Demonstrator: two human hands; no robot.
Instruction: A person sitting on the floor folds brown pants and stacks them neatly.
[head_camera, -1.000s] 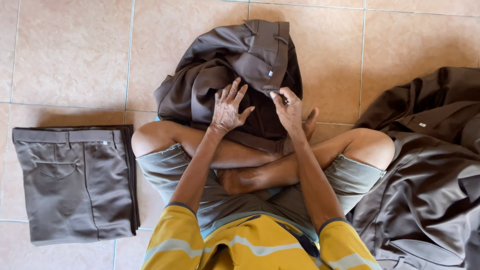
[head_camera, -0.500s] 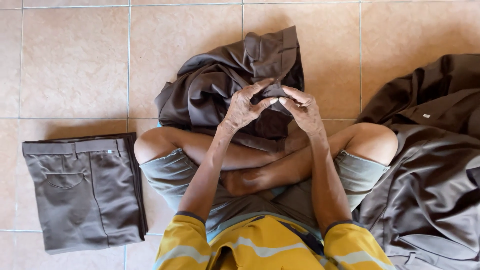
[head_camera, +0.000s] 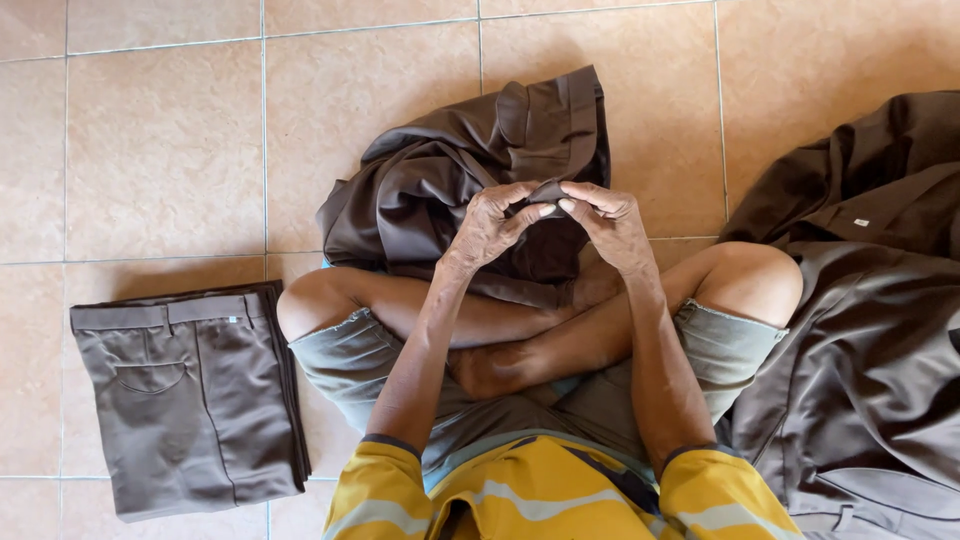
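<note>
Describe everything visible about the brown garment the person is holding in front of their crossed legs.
The brown garment is dark, smooth woven cloth, seemingly trousers: a waistband with a belt loop shows at its far end. It lies crumpled on the tiled floor, draped against the shins. The left hand and right hand pinch one small fold together at its near side.

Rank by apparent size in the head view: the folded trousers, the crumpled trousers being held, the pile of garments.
1. Pile of garments, partly cut off
2. Crumpled trousers
3. Folded trousers, looking close in size to the crumpled trousers, so that order is unsure
</note>
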